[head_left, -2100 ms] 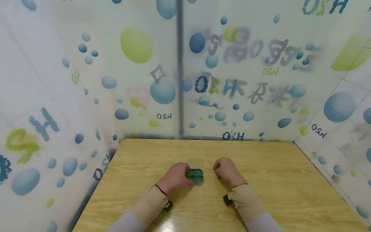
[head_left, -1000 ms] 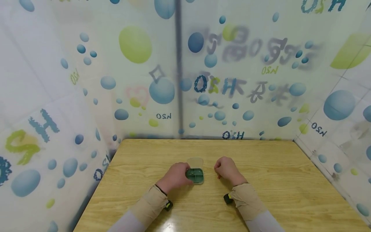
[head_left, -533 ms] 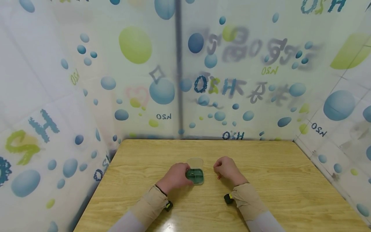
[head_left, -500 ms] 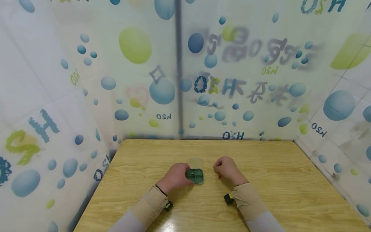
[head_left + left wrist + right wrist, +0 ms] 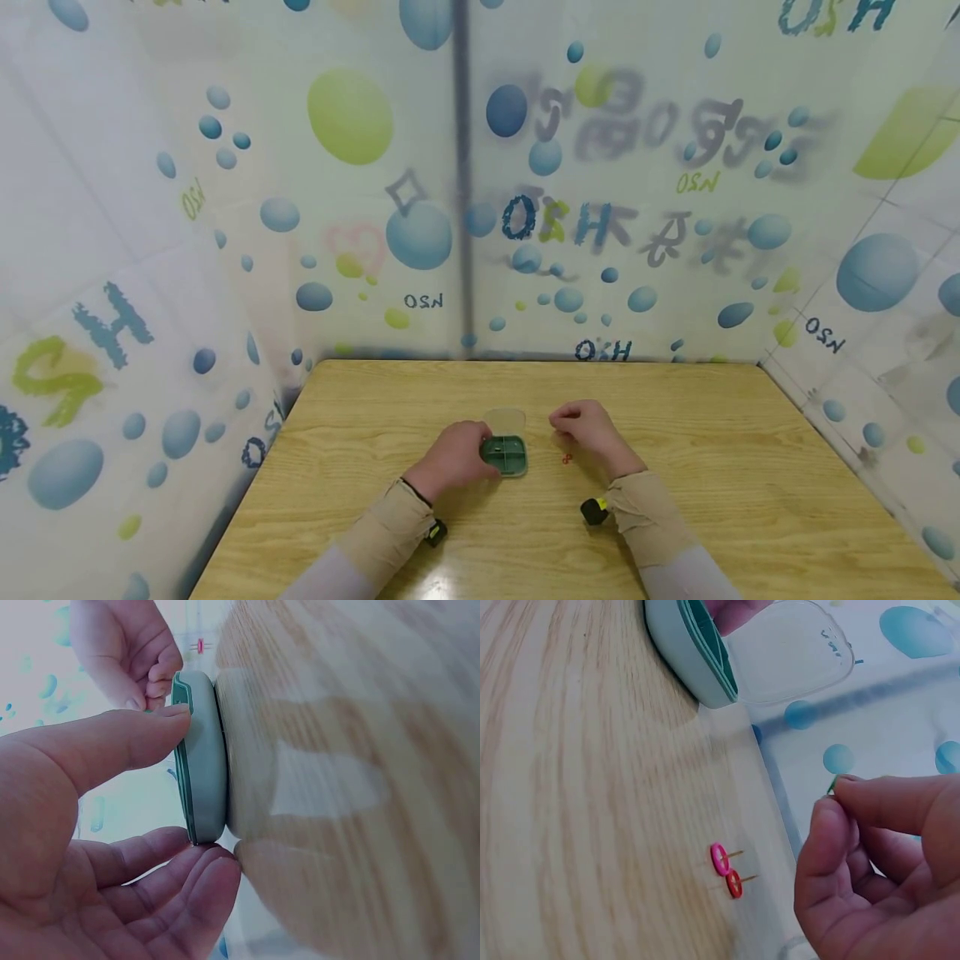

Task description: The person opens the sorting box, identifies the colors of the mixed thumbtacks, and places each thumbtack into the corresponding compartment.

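Note:
My left hand [image 5: 453, 454] holds a small green compartment box [image 5: 513, 457] on the table, thumb on one side and fingers on the other. Its clear lid [image 5: 506, 421] is swung open on the far side. To the right of the box, my right hand [image 5: 588, 427] pinches a green thumbtack [image 5: 832, 784] between thumb and forefinger; most of it is hidden by the fingertips. A pink thumbtack [image 5: 719, 859] and a red thumbtack [image 5: 735, 884] lie touching on the wood below that hand, pins sticking out sideways.
The wooden table [image 5: 360, 408] carries the box and tacks. Its back edge meets a pale curtain [image 5: 375, 325] printed with blue and green dots. Similar printed sheets hang at left and right.
My right hand has lifted slightly away from the thumbtacks, which now show fully in the head view. The left hand and box stay where they were.

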Action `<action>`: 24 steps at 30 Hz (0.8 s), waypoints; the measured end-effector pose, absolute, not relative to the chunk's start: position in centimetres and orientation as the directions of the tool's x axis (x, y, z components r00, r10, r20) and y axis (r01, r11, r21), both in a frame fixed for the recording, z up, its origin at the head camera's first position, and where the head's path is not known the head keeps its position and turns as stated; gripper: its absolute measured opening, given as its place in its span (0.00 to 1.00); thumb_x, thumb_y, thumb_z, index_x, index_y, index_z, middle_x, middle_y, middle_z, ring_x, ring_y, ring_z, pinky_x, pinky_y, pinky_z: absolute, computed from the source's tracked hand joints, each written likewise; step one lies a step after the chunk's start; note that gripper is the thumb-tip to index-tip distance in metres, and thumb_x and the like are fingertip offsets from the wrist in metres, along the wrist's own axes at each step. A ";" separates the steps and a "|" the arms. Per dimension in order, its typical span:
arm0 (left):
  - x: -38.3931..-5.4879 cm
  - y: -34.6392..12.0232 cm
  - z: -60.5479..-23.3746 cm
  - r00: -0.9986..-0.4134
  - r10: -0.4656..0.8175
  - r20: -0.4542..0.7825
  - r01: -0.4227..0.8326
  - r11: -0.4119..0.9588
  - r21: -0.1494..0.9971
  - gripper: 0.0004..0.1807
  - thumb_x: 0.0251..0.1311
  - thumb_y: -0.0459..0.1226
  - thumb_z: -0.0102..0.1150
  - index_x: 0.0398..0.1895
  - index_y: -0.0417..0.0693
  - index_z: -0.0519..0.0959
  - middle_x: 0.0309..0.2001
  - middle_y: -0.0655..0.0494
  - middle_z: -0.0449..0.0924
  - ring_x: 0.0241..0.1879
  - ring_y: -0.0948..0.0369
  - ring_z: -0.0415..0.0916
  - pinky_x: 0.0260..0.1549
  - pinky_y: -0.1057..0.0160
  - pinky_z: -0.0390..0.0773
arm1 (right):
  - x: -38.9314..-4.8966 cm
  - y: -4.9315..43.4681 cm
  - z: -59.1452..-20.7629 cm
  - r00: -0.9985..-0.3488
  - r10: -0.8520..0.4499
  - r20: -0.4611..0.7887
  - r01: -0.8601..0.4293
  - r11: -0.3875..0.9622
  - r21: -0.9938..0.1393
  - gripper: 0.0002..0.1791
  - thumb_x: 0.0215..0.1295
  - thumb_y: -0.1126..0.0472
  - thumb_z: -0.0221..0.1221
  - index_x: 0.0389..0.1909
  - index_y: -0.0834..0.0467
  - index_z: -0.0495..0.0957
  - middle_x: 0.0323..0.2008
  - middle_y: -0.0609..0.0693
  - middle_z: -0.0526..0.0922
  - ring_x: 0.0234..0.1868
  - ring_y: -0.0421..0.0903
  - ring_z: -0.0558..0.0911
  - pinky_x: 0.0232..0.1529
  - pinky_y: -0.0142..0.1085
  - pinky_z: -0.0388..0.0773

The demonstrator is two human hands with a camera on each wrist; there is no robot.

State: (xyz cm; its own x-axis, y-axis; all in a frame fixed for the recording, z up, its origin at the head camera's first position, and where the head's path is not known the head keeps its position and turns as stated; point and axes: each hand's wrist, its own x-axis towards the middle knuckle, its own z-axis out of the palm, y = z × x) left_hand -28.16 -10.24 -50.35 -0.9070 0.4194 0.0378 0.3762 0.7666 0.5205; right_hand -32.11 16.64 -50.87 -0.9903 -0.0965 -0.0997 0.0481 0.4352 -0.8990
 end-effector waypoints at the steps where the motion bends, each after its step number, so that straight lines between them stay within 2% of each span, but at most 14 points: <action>1: -28.1 -10.2 -50.4 -0.907 0.420 0.038 0.376 0.766 0.521 0.26 0.50 0.43 0.84 0.49 0.40 0.85 0.40 0.51 0.86 0.36 0.60 0.78 0.39 0.57 0.81 | -32.1 16.7 -50.8 -0.991 -0.088 -0.103 0.056 0.422 -0.905 0.11 0.77 0.66 0.61 0.46 0.70 0.87 0.37 0.58 0.88 0.32 0.42 0.81 0.36 0.35 0.80; 6: -28.1 -10.2 -50.3 -0.906 0.423 0.030 0.373 0.763 0.528 0.26 0.51 0.43 0.83 0.51 0.40 0.85 0.42 0.51 0.86 0.37 0.59 0.79 0.40 0.57 0.81 | -32.4 16.9 -50.8 -0.989 -0.062 -0.135 0.109 0.319 -0.941 0.13 0.78 0.65 0.60 0.51 0.72 0.84 0.44 0.61 0.88 0.35 0.41 0.83 0.39 0.34 0.83; 15: -28.1 -10.3 -50.3 -0.906 0.424 0.014 0.365 0.763 0.533 0.27 0.52 0.43 0.83 0.52 0.40 0.84 0.43 0.50 0.86 0.38 0.59 0.79 0.41 0.56 0.82 | -33.1 17.5 -51.4 -0.971 -0.142 -0.194 0.197 -0.009 -0.980 0.18 0.79 0.68 0.57 0.60 0.77 0.76 0.39 0.51 0.85 0.35 0.38 0.83 0.40 0.29 0.85; 20: -28.1 -10.3 -50.3 -0.904 0.426 0.019 0.370 0.762 0.532 0.27 0.52 0.43 0.83 0.52 0.40 0.84 0.43 0.50 0.86 0.38 0.58 0.80 0.41 0.56 0.82 | -33.0 18.0 -51.9 -0.963 -0.195 -0.189 0.225 -0.186 -0.956 0.13 0.81 0.69 0.53 0.58 0.73 0.76 0.39 0.50 0.84 0.35 0.36 0.83 0.40 0.27 0.84; 24: -28.0 -10.3 -50.4 -0.903 0.428 0.024 0.374 0.759 0.533 0.26 0.52 0.42 0.83 0.52 0.40 0.84 0.43 0.50 0.86 0.38 0.58 0.80 0.40 0.56 0.81 | -33.0 18.4 -52.5 -0.959 -0.241 -0.147 0.221 -0.320 -0.921 0.10 0.82 0.72 0.48 0.50 0.65 0.79 0.35 0.48 0.84 0.33 0.35 0.82 0.38 0.26 0.82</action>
State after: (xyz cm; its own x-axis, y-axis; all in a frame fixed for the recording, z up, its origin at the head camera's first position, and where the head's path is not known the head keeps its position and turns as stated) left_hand -27.97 -10.35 -50.35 -0.9035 0.4279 0.0240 0.3738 0.7594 0.5325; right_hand -33.03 18.41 -52.45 -0.9595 -0.2407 -0.1467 0.2211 -0.3202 -0.9212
